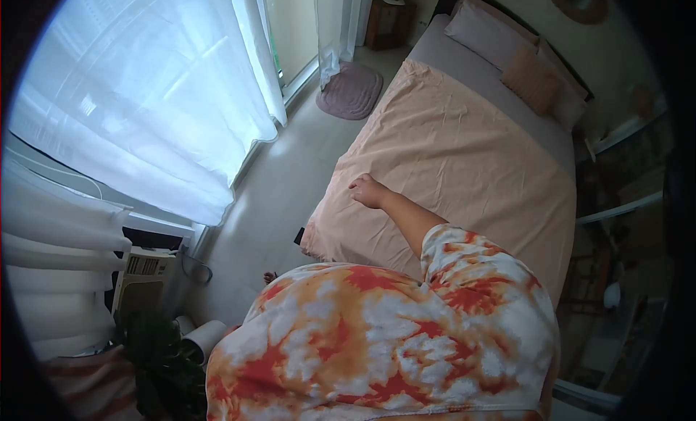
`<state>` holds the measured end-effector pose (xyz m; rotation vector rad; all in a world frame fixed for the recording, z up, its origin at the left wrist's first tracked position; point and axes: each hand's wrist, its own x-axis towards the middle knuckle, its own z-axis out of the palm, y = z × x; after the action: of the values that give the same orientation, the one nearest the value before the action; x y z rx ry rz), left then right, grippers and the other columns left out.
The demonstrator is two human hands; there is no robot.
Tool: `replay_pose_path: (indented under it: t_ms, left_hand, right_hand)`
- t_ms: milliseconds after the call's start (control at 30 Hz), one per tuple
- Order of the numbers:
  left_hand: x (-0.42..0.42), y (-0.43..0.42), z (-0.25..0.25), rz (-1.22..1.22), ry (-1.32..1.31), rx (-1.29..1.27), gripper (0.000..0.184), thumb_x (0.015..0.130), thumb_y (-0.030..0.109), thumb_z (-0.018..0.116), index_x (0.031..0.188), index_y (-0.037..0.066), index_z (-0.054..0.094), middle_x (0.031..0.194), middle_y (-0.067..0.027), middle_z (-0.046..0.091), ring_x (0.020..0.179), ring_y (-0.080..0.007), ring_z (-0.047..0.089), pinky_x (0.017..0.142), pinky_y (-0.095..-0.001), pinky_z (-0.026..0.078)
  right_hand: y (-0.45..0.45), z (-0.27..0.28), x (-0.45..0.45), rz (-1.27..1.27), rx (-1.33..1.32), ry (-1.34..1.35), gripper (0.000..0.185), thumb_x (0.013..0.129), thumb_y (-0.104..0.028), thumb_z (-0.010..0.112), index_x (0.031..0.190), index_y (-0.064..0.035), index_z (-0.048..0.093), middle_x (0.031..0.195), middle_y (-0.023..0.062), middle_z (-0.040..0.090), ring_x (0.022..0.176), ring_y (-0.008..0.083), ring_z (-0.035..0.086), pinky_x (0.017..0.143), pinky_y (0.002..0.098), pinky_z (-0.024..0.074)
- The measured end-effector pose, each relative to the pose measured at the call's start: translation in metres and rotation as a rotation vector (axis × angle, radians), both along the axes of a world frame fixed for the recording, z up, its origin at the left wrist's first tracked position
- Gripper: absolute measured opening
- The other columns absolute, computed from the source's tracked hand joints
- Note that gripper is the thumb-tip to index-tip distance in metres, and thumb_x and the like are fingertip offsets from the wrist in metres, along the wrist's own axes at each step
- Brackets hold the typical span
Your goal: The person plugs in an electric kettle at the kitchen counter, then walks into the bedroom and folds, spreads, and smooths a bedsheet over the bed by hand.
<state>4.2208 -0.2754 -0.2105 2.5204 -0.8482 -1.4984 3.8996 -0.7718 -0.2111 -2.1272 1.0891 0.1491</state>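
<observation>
My right hand [368,191] is over the left side of the bed, above a peach blanket [464,160]. Its fingers are loosely bent and slightly apart, with nothing visible in them. Whether the fingertips touch the cloth, I cannot tell. The blanket lies wrinkled across most of the mattress, its edge hanging at the side and foot. Beyond it shows a greyish-mauve sheet [435,48]. My left hand is out of view. My tie-dye shirt [384,334] in orange, red and white fills the lower middle.
Pillows [493,33] and a ribbed peach cushion [531,77] lie at the headboard. A mauve mat [349,91] is on the floor [290,174] between bed and sheer curtains [159,80]. A wooden cabinet [389,22] stands behind. An air conditioner [145,276] and dark plant [156,356] are lower left.
</observation>
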Motion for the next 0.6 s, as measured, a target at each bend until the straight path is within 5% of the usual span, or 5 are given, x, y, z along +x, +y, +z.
replay_pose_path:
  t_ms: [167,333,433,600]
  left_hand:
    - [0.135,-0.010,-0.044,-0.050,-0.020,0.172,0.035,0.085,0.028,0.055,0.112,0.006,0.061,0.100,-0.0155,0.065,0.092,-0.0298,0.062,0.081,-0.0372,0.048]
    - [0.290,-0.114,-0.048,-0.261,-0.151,0.146,0.035,0.085,0.028,0.055,0.112,0.006,0.060,0.099,-0.0155,0.066,0.092,-0.0293,0.063,0.080,-0.0370,0.048]
    - [0.355,-0.235,-0.063,-0.487,-0.236,-0.072,0.035,0.085,0.028,0.055,0.112,0.006,0.060,0.099,-0.0155,0.066,0.092,-0.0290,0.063,0.079,-0.0369,0.048]
    - [0.287,-0.507,-0.015,-0.367,0.031,-0.218,0.034,0.088,0.024,0.054,0.115,0.003,0.059,0.095,-0.0099,0.065,0.078,-0.0164,0.059,0.072,-0.0310,0.048]
  right_hand:
    - [-0.037,-0.023,0.076,-0.205,-0.096,-0.151,0.037,0.080,-0.027,0.061,0.113,-0.0109,0.056,0.126,0.0117,0.043,0.112,0.0272,0.048,0.098,0.0335,0.0384]
    - [0.003,-0.096,0.061,-0.433,0.142,0.236,0.042,0.076,-0.023,0.059,0.117,-0.0118,0.055,0.128,0.0153,0.041,0.120,0.0300,0.041,0.102,0.0348,0.0343]
    - [0.038,-0.088,0.061,-0.489,0.303,0.322,0.045,0.075,-0.024,0.060,0.118,-0.0119,0.054,0.129,0.0170,0.041,0.121,0.0308,0.040,0.102,0.0361,0.0338]
    - [0.050,-0.118,0.052,-0.645,0.366,0.223,0.048,0.073,-0.028,0.062,0.118,-0.0117,0.055,0.128,0.0176,0.042,0.121,0.0304,0.040,0.101,0.0368,0.0345]
